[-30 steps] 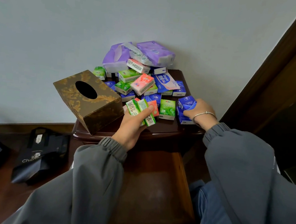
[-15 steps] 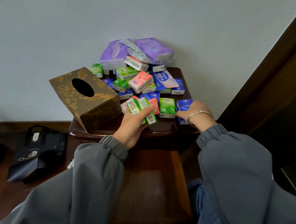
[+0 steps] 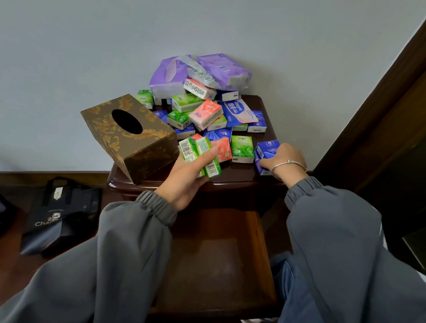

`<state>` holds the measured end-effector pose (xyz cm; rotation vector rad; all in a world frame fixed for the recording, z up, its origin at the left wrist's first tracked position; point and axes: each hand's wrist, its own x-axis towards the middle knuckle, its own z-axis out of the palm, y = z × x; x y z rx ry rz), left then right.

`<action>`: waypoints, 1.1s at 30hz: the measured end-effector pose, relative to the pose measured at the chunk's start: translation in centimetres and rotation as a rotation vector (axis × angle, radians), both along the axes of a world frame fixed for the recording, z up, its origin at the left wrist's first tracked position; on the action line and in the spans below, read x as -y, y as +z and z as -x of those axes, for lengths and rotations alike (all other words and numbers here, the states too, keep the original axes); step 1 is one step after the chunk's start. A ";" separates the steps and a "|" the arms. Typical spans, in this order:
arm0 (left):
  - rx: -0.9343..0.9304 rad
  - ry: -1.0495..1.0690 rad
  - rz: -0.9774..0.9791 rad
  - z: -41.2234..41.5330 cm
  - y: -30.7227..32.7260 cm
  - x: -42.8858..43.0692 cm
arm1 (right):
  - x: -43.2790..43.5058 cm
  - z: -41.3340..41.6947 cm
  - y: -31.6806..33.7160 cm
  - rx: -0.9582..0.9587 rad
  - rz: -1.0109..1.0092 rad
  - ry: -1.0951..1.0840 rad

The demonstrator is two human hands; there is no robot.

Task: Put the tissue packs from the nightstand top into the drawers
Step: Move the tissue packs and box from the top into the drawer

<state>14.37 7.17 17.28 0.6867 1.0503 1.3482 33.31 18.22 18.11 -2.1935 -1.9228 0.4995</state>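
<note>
Two hands are at work at the front edge of the surface (image 3: 233, 180). The left hand (image 3: 183, 179) has its fingers (image 3: 206, 155) curled round a small fan of green packs (image 3: 197, 151), thumb laid across them. A pink pack (image 3: 223, 149) sits just behind, and I cannot tell whether it is in the grip. The right hand (image 3: 286, 159) has its fingers wrapped round a stack of blue packs (image 3: 267, 150) at the right edge, thumb against the near side.

Little has shifted in the last second. The left hand keeps the same green packs at the same spot, held just above the wood. The right hand, which lay over the blue packs, has settled into a firmer hold, and more of the top pack now shows. Neither load has left the top yet.

Beyond the hands the pile (image 3: 205, 115) of green, pink and blue packs lies as before, with large purple packs (image 3: 223, 71) against the wall and a gold tissue box (image 3: 130, 135) overhanging the left corner. The drawer (image 3: 225, 263) stands open below, between the sleeves. A black bag (image 3: 59, 216) sits on the floor.

Both hands look ready to carry down into the drawer. Most of the task remains.
</note>
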 end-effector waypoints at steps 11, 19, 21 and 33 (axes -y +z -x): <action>-0.048 -0.020 0.083 1.7 0.0 4.6 | 1.5 -0.9 0.5 -0.051 0.002 -0.008; -0.150 -0.036 0.230 8.1 -4.0 14.0 | 12.3 -5.0 0.1 -0.769 0.129 0.145; -0.157 0.027 0.304 9.4 -6.4 16.1 | 15.8 -2.9 -1.5 -0.725 0.305 0.269; -0.190 0.380 0.484 13.3 -14.2 18.8 | 20.2 12.1 -20.4 -0.221 0.616 0.316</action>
